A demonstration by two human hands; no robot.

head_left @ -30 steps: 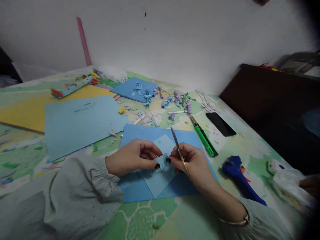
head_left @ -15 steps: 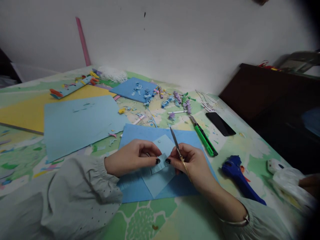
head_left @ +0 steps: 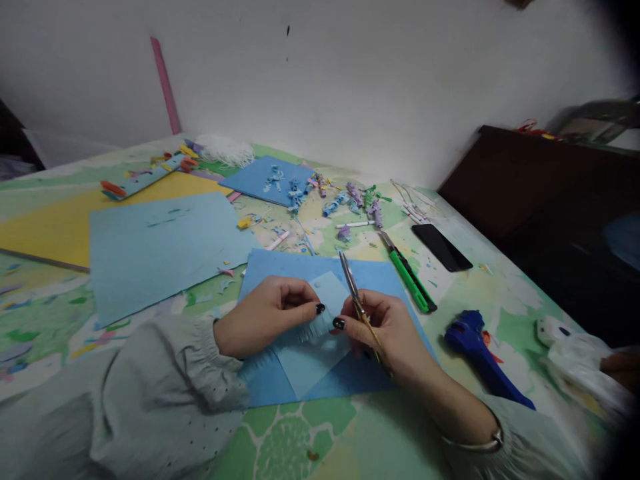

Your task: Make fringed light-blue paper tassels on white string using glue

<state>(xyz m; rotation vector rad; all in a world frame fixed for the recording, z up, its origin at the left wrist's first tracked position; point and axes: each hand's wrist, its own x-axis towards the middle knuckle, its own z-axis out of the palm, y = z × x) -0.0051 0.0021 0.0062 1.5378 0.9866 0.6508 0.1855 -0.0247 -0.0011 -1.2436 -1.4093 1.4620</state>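
Observation:
My left hand (head_left: 265, 315) and my right hand (head_left: 387, 327) pinch a fringed strip of light blue paper (head_left: 316, 327) between thumbs and fingertips, low over the table. My right hand also keeps a pair of small scissors (head_left: 356, 293) in its fingers, blades shut and pointing up and away. Under the hands lie a light blue paper square (head_left: 313, 357) and a larger blue sheet (head_left: 300, 267).
A green utility knife (head_left: 407, 272), a black phone (head_left: 441, 247) and a blue glue gun (head_left: 477, 353) lie to the right. Large light blue (head_left: 160, 247) and yellow (head_left: 55, 220) sheets lie left; curled paper scraps (head_left: 345, 200) behind. Another person's hand (head_left: 620, 367) shows at far right.
My hands have moved slightly up and left with the fringed strip, which now shows more of its length. The scissors stay in my right hand.

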